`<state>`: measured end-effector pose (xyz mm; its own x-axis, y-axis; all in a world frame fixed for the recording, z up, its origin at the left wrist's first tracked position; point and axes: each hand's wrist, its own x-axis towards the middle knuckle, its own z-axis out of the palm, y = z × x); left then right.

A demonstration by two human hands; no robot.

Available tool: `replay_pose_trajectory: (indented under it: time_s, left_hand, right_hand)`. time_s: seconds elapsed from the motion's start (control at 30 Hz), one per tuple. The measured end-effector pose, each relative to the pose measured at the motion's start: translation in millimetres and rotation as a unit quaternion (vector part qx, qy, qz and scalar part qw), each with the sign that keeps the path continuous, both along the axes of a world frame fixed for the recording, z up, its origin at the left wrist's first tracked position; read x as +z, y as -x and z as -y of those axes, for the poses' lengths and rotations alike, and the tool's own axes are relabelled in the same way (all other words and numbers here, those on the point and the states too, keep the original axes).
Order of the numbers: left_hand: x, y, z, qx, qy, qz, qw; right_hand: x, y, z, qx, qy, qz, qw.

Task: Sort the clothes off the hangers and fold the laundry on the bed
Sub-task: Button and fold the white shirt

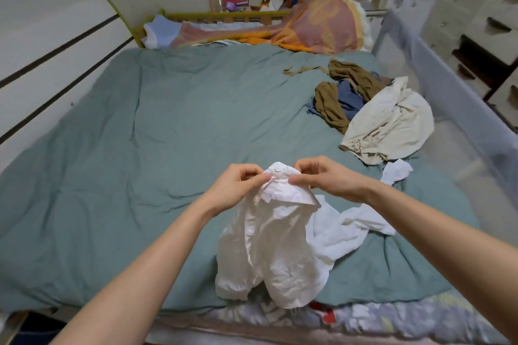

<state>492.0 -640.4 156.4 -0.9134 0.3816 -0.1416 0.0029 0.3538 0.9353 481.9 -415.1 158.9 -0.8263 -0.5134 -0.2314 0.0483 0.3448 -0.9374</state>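
Observation:
A crumpled white garment (276, 244) hangs above the near part of the bed (145, 126), which is covered by a teal duvet. My left hand (236, 186) and my right hand (326, 178) both pinch the garment's top edge close together, holding it up. Its lower part droops toward the duvet. More white cloth (344, 228) lies on the bed just right of it. A pile of laundry sits at the right side: a cream garment (392, 123), olive-brown pieces (330, 105) and a blue piece (349, 96). No hangers are visible.
A pink and orange blanket (314, 28) and a pale blue pillow (161, 29) lie at the far end by a wooden rail. A grey mesh bed guard (454, 87) runs along the right side. White shelving (482, 8) stands beyond it. The wall is on the left.

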Motion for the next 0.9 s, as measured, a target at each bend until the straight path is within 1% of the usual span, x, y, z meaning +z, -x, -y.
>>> replay_pose_trajectory:
  time_s: [0.07,0.13,0.23,0.3,0.37,0.4,0.47,0.5,0.53,0.6,0.7,0.73,0.77,0.83,0.87,0.9]
  left_hand:
    - [-7,6,-13,-0.005,-0.029,0.039,0.999]
    - [-14,15,-34,-0.024,-0.027,0.052,0.998]
    - [-23,23,-90,-0.113,0.019,0.042,0.993]
    - [-30,21,-138,-0.191,0.064,0.004,0.979]
    - [-40,16,-186,-0.256,0.091,-0.046,0.961]
    - [-46,13,-209,-0.283,0.098,-0.058,0.952]
    - [-61,6,-254,-0.335,0.110,-0.065,0.934]
    - [-69,1,-278,-0.367,0.120,-0.069,0.920]
    - [-75,-3,-294,-0.397,0.132,-0.078,0.905]
    - [-90,-19,-332,-0.477,0.147,-0.094,0.862]
    - [-109,-53,-374,-0.592,0.155,-0.086,0.786]
    - [-114,-64,-385,-0.612,0.150,-0.077,0.772]
    - [-116,-73,-393,-0.622,0.138,-0.065,0.768]
    - [-116,-81,-410,-0.617,0.131,-0.048,0.774]
    - [-114,-80,-418,-0.615,0.140,-0.057,0.774]
    - [-112,-77,-423,-0.621,0.151,-0.079,0.765]
  right_hand:
    - [7,-10,-21,0.007,-0.053,-0.021,0.998]
    - [12,-25,-50,0.020,-0.122,-0.040,0.992]
    - [13,-56,-101,0.018,-0.197,-0.016,0.980]
    - [12,-81,-137,-0.006,-0.239,0.007,0.971]
    - [10,-105,-171,-0.023,-0.299,0.012,0.954]
    - [8,-117,-185,-0.017,-0.355,0.004,0.935]
    - [5,-137,-207,0.009,-0.480,-0.007,0.877]
    - [7,-148,-214,0.017,-0.518,-0.006,0.855]
    - [8,-154,-218,0.027,-0.539,0.001,0.842]
    - [11,-174,-230,0.030,-0.564,0.015,0.825]
    - [8,-207,-249,0.034,-0.595,-0.005,0.803]
    - [5,-219,-255,0.039,-0.610,-0.016,0.791]
    - [3,-229,-259,0.046,-0.625,-0.030,0.779]
    - [1,-246,-270,0.048,-0.644,-0.041,0.763]
    - [1,-252,-276,0.042,-0.646,-0.045,0.761]
    - [1,-256,-284,0.031,-0.646,-0.050,0.761]
